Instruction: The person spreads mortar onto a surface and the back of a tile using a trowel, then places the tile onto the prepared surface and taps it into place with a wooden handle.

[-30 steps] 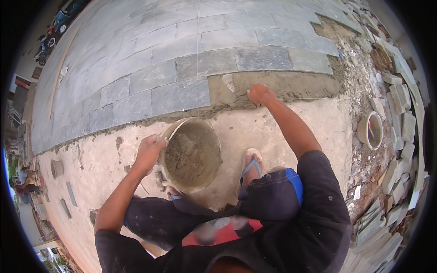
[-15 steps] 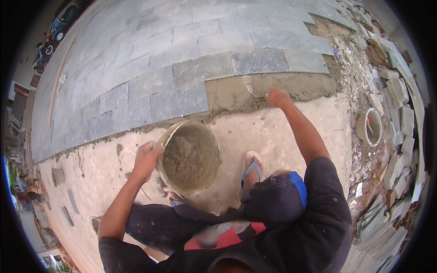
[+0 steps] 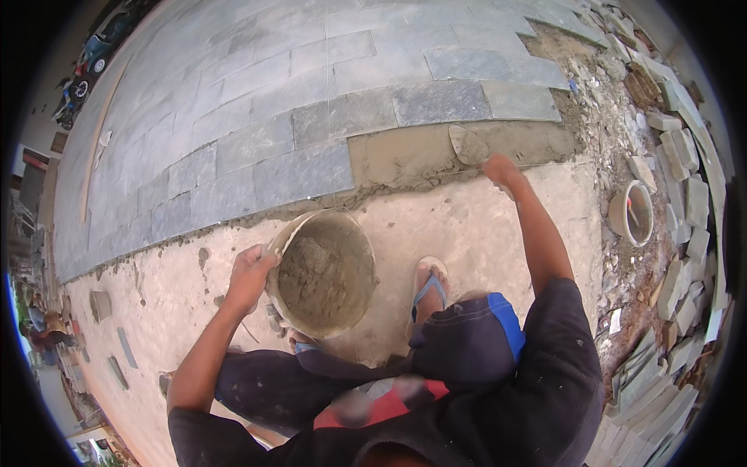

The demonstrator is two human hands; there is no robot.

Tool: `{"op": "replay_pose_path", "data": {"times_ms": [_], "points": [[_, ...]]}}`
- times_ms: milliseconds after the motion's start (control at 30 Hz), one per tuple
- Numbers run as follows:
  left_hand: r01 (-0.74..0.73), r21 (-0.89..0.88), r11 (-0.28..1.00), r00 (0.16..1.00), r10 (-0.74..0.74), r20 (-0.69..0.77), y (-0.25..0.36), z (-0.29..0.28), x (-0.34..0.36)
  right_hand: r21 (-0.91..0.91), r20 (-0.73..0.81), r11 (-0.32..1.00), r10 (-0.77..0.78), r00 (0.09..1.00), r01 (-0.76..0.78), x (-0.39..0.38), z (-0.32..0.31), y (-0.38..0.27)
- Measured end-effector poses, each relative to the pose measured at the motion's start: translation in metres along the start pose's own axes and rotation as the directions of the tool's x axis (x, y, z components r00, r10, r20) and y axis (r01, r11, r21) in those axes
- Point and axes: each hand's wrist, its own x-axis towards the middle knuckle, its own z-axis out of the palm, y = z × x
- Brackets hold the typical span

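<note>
My left hand (image 3: 253,272) grips the rim of a tilted bucket (image 3: 366,292), its fingers closed over the edge. Grey wet mortar (image 3: 315,268) lies inside the bucket. Farther right, my right hand (image 3: 502,170) is closed round a trowel (image 3: 468,145); the handle is hidden in the fist. The trowel's mortar-smeared blade rests on a strip of wet mortar bed (image 3: 405,156). This strip runs along the edge of the laid grey stone tiles (image 3: 303,171), and its left part looks smooth. A thin string stretches along the near edge of the bed.
At the right, a small bucket (image 3: 632,214) with an orange-handled tool stands on rubble (image 3: 622,117). Stacked stone pieces (image 3: 685,183) line the right side. Loose tile strips (image 3: 126,348) lie on the concrete (image 3: 187,311) at left. Another person (image 3: 50,335) is at the far left.
My right hand has drawn the trowel to the right along the mortar bed, leaving more of it smoothed. My left hand and the bucket have hardly moved.
</note>
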Motion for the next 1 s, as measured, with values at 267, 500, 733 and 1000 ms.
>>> {"op": "replay_pose_path", "data": {"times_ms": [267,500,733,1000], "points": [[0.017,-0.003,1.0,0.999,-0.017,-0.036,-0.006,-0.003,0.001,0.156,-0.124,0.928,-0.322,0.939,0.339,-0.088,0.099,-0.036],[-0.004,0.043,0.999,1.0,0.005,-0.027,-0.003,0.001,0.005,-0.03,-0.176,0.936,-0.349,0.92,0.349,-0.116,0.183,-0.054],[0.027,0.002,1.0,0.999,-0.027,-0.031,-0.003,0.002,0.001,-0.079,-0.278,0.976,-0.217,0.936,0.203,-0.091,0.171,-0.001],[0.043,-0.03,0.999,0.999,-0.043,-0.001,0.003,0.014,0.01,0.088,-0.322,0.994,-0.032,0.946,0.063,-0.099,0.146,0.036]]}}
